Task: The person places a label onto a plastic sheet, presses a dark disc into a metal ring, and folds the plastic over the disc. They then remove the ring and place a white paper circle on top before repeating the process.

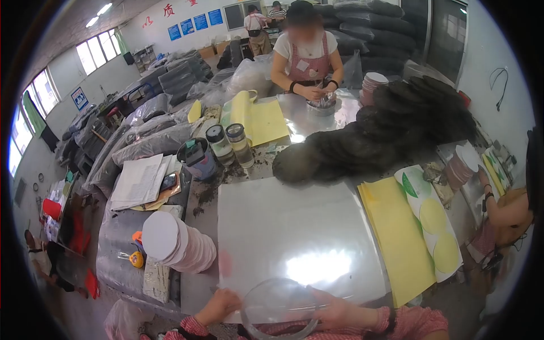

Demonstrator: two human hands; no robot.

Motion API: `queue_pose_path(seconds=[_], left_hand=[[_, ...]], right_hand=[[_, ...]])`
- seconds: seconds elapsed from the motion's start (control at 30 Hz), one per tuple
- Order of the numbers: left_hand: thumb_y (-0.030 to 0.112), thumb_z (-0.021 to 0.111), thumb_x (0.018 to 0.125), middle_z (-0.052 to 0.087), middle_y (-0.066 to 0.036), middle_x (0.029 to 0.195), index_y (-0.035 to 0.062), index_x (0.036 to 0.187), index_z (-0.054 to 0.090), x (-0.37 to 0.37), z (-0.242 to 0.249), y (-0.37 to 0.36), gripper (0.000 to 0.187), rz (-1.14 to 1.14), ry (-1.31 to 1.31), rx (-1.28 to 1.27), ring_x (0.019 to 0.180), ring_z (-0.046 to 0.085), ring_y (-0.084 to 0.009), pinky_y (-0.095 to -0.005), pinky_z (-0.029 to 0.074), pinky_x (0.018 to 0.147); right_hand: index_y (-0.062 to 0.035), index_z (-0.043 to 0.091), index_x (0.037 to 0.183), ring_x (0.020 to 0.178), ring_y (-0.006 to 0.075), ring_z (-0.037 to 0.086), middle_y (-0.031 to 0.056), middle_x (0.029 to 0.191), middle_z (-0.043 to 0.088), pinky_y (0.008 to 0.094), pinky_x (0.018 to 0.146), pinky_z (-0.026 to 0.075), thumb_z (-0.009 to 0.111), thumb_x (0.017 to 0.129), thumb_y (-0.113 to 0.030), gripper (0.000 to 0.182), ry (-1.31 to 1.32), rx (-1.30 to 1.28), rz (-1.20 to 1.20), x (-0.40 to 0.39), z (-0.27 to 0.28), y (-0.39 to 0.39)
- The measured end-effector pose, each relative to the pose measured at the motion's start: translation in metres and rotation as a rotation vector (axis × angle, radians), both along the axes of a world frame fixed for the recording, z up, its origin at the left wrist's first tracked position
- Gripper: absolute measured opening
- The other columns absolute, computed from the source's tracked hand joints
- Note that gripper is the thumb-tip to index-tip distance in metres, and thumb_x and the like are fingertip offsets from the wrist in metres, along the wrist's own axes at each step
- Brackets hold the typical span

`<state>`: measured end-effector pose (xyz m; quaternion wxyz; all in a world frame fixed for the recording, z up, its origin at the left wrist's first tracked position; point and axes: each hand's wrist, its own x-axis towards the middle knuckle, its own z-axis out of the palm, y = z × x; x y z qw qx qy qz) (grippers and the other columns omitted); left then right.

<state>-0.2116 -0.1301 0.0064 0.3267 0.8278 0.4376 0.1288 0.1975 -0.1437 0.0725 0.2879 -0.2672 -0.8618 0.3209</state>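
Right hand [335, 309]: fingers closed on rim of clear ring [248, 315], at near edge of sheet [289, 226]. Left hand [221, 306]: fingers bunched beside ring's left side; grip, if any, unclear.

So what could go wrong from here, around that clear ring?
The right hand holds the clear ring by the near edge of the shiny sheet; if that grip slips, the ring might drop. The stack of discs stands tall on the left hand's side, so a careless elbow could topple it. Dark crumbs beside the sheet might get swept onto it.
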Motion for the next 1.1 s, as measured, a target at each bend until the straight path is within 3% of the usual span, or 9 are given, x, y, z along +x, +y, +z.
queue_pose_path(seconds=[0.13,0.23,0.43,0.6,0.67,0.83,0.9,0.97,1.1], left_hand=[[0.014,0.070,0.084,0.066,-0.007,0.095,0.0104,0.088,0.072,0.038,0.084,0.045,0.006,0.358,-0.146,0.180,0.083,0.062,-0.0287,-0.0414,0.050,0.073],[0.013,0.069,0.083,0.066,-0.008,0.091,0.0096,0.092,0.071,0.041,0.116,0.026,0.010,0.083,-0.072,0.398,0.083,0.063,-0.0291,-0.0415,0.050,0.076],[0.021,0.077,0.084,0.069,-0.009,0.101,0.0095,0.098,0.071,0.030,0.026,0.000,0.018,-0.189,0.123,0.275,0.097,0.066,-0.0298,-0.0428,0.052,0.087],[0.015,0.067,0.089,0.065,-0.018,0.128,-0.0004,0.117,0.067,0.011,0.152,0.053,0.032,0.609,0.431,0.861,0.124,0.060,-0.0345,-0.0482,0.046,0.104],[0.015,0.064,0.090,0.065,-0.020,0.128,-0.0037,0.119,0.065,-0.006,0.153,0.062,0.035,0.739,0.593,0.927,0.125,0.059,-0.0357,-0.0464,0.047,0.102],[0.004,0.065,0.084,0.073,-0.017,0.111,-0.0041,0.107,0.069,-0.007,0.137,0.066,0.024,0.640,0.685,1.015,0.098,0.073,-0.0332,-0.0387,0.057,0.076],[0.003,0.067,0.083,0.074,-0.015,0.105,-0.0020,0.104,0.070,-0.004,0.152,0.066,0.022,0.657,0.593,0.951,0.090,0.073,-0.0323,-0.0377,0.056,0.071],[0.003,0.071,0.081,0.076,-0.015,0.094,0.0037,0.098,0.073,-0.009,0.159,0.067,0.017,0.712,0.399,0.864,0.074,0.073,-0.0309,-0.0368,0.055,0.063],[0.003,0.073,0.083,0.076,-0.014,0.094,0.0039,0.100,0.074,0.027,0.183,0.054,0.017,0.771,0.272,0.986,0.070,0.071,-0.0306,-0.0400,0.053,0.060]], right_hand=[[0.0020,0.060,0.085,0.125,0.0506,0.053,0.0435,0.144,0.037,0.0462,0.103,0.049,0.085,0.074,-0.028,0.041,0.015,0.070,0.227,-0.047,-0.033,0.007],[-0.0015,0.063,0.085,0.109,0.0481,0.059,0.0423,0.142,0.039,0.0478,0.092,0.053,0.085,0.075,-0.036,0.042,-0.097,-0.178,-0.078,-0.047,-0.071,0.033],[-0.0059,0.061,0.125,0.109,0.0485,0.059,0.0409,0.142,0.041,0.0482,0.093,0.051,0.084,0.078,-0.035,0.060,-0.184,0.021,-0.613,-0.032,-0.067,0.077],[-0.0031,0.058,0.135,0.127,0.0375,0.055,0.0202,0.136,0.057,0.0470,0.109,0.044,0.073,0.087,-0.033,0.058,-0.352,0.315,-0.102,0.039,-0.124,-0.048],[-0.0073,0.067,0.128,0.126,0.0358,0.059,0.0142,0.128,0.068,0.0428,0.107,0.045,0.055,0.097,-0.023,0.038,-0.128,-0.107,0.002,0.051,-0.072,-0.057],[-0.0128,0.074,0.108,0.071,0.0207,0.072,0.0067,0.094,0.075,0.0326,0.052,0.055,0.073,0.086,-0.028,0.027,-0.144,0.279,-0.116,0.050,-0.023,0.079],[-0.0071,0.069,0.112,0.080,0.0324,0.068,0.0115,0.088,0.070,0.0430,0.071,0.057,0.067,0.089,-0.026,0.030,-0.224,0.082,-0.281,0.024,0.017,0.180],[-0.0055,0.059,0.130,0.123,0.0362,0.055,0.0191,0.130,0.061,0.0440,0.100,0.048,0.068,0.084,-0.020,0.049,-0.241,0.275,-0.426,0.004,-0.007,0.278],[-0.0074,0.059,0.134,0.134,0.0337,0.049,0.0170,0.140,0.056,0.0434,0.112,0.040,0.065,0.084,-0.011,0.050,-0.520,0.485,-0.515,0.000,-0.079,0.383]])
